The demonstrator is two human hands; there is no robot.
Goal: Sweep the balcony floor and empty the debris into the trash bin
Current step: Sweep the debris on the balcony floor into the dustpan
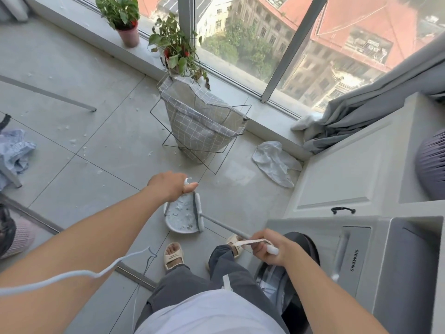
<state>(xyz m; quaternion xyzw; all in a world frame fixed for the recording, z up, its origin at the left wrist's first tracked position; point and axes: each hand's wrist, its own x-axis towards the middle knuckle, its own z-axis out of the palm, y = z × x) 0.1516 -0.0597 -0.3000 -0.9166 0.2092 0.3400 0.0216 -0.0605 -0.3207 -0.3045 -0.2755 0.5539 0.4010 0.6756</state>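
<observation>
Dustpan (181, 216) full of scraps hangs below left hand (172, 186) gripping its handle, right hand (269, 248) gripping the broom (218, 221), so any tilt probably dumps it.

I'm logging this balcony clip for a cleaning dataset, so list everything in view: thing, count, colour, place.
dustpan: 1, white, on the floor ahead of the feet, white scraps in it
broom: 1, grey-white head at the dustpan's edge
laundry basket: 1, grey checked fabric on a wire frame, by the window sill
potted plants: 2, green leaves with pink and red pots, on the sill
plastic bag: 1, white, on the floor near the cabinet
washing machine: 1, grey, at right
curtain: 1, grey, right of the window
scraps: many, white, scattered over the floor tiles
left hand: holds the dustpan's handle
right hand: holds the broom's handle
</observation>
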